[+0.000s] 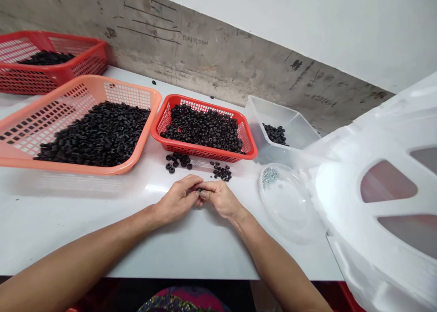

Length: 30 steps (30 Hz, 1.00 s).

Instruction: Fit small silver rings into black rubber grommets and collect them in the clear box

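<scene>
At the frame's left, an orange basket (142,137) held many black pieces (99,134), seemingly waiting. At the centre, the left hand (179,197) and right hand (221,200) were clamped on one small black part (199,190), apparently unfinished. Farther right, a clear box (300,121) contained a smaller heap (275,134), perhaps completed.

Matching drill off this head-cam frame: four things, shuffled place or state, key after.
Things:
1. Orange basket
2. Clear box
3. Dish
4. Black part

Place or state:
A. At the fingertips of left hand and right hand
B. Left of the small red basket
C. Holds silvery bits
D. Behind the dish

Pairs: 1-B, 2-D, 3-C, 4-A
</scene>
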Tool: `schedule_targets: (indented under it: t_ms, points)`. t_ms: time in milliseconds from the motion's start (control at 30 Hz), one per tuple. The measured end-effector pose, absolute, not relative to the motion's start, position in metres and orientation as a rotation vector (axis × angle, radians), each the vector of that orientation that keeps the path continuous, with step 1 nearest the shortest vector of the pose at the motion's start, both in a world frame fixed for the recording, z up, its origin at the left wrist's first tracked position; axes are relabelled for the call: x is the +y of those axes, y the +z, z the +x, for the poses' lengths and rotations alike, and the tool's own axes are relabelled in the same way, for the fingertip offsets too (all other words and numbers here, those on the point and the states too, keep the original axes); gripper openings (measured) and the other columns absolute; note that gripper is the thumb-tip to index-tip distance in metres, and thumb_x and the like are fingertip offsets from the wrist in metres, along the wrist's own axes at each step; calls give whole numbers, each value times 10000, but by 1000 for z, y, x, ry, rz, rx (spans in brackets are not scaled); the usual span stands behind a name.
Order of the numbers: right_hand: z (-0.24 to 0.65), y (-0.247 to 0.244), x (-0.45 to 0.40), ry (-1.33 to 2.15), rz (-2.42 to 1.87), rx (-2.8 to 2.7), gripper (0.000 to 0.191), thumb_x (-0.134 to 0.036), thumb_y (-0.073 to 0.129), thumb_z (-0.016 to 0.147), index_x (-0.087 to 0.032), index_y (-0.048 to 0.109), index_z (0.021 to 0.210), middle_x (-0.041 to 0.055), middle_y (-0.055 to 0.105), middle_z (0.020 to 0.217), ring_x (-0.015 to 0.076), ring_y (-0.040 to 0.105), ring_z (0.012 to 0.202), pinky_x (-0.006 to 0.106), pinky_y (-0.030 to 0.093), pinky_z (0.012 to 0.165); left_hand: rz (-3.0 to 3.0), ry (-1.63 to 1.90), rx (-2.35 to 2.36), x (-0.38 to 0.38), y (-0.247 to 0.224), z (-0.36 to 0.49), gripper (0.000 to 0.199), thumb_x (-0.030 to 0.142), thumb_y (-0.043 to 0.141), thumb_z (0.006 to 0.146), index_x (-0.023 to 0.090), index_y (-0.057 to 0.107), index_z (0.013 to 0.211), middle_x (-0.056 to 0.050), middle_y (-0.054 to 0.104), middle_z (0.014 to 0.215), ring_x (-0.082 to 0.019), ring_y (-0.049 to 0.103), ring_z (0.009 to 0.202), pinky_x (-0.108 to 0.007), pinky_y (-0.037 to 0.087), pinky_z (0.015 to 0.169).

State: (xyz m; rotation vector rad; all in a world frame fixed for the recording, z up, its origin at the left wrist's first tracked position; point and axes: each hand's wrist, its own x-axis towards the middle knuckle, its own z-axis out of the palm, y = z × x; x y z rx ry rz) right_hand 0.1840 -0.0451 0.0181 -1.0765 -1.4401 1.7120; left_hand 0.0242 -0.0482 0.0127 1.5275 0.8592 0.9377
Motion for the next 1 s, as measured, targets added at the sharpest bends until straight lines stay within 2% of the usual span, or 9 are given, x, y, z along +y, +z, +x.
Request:
schedule_targets:
  t_ms: [100,233,333,400,500,567,633,800,1000]
  points:
    - [180,21,-48,1674,-1105,-1523,225,-223,580,757,-131,697,926,12,622,648,115,557,588,261,458,609,1625,969,910,-47,11,23,227,88,445,749,178,576,912,-41,565,908,-156,568,842,-313,496,737]
    - [186,36,-49,1397,-1231,-1565,368,-192,564,750,-170,627,1112,37,675,831,130,608,661,290,500,661,1812,1166,1030,-37,9,18,239,99,460,768,188,555,969,-46,574,954,-162,542,877,-325,470,778]
    - [217,60,-31,878,-1324,-1555,333,-276,604,757,-170,637,1071,52,682,888,152,627,720,329,518,713,1806,1344,1273,-22,9,8,180,128,474,775,186,558,924,-29,561,859,-160,531,807,-315,458,734]
    - [252,83,-5,372,-1379,-1557,287,-302,608,765,-170,662,1014,59,683,928,181,625,846,379,489,839,1771,1387,1432,-12,8,0,168,145,493,766,179,570,911,-27,549,837,-160,526,772,-311,455,709]
    - [307,118,41,-40,-1554,-1514,403,-312,595,772,-148,609,1140,112,651,1062,230,612,947,431,466,870,1797,1352,1546,2,1,-11,196,162,518,747,162,604,924,-45,528,860,-170,521,762,-323,462,699]
    - [329,135,61,-151,-1731,-1555,639,-325,677,697,-108,505,1273,165,625,1100,279,597,976,458,458,854,1858,1309,1599,6,-3,-15,206,172,529,740,160,635,917,-53,506,855,-181,513,760,-340,463,700]
    - [331,140,63,-253,-1768,-1595,683,-329,677,696,-81,473,1299,185,615,1098,293,585,991,457,454,845,1985,1248,1657,6,-4,-16,207,184,550,736,170,664,908,-61,489,851,-204,502,798,-370,452,727]
    - [269,103,13,-240,-1409,-1892,240,-263,526,830,-185,651,1020,80,656,922,219,593,853,393,481,788,2489,927,1635,-1,2,-6,312,206,548,776,256,654,1065,-125,442,1109,-307,414,1004,-462,371,781]
    - [227,45,-22,-101,-1367,-2328,239,-114,457,841,-139,692,873,99,566,795,203,481,768,342,431,714,2639,645,1566,-1,0,3,368,166,443,840,255,587,1166,-146,378,1230,-329,350,1044,-486,321,808]
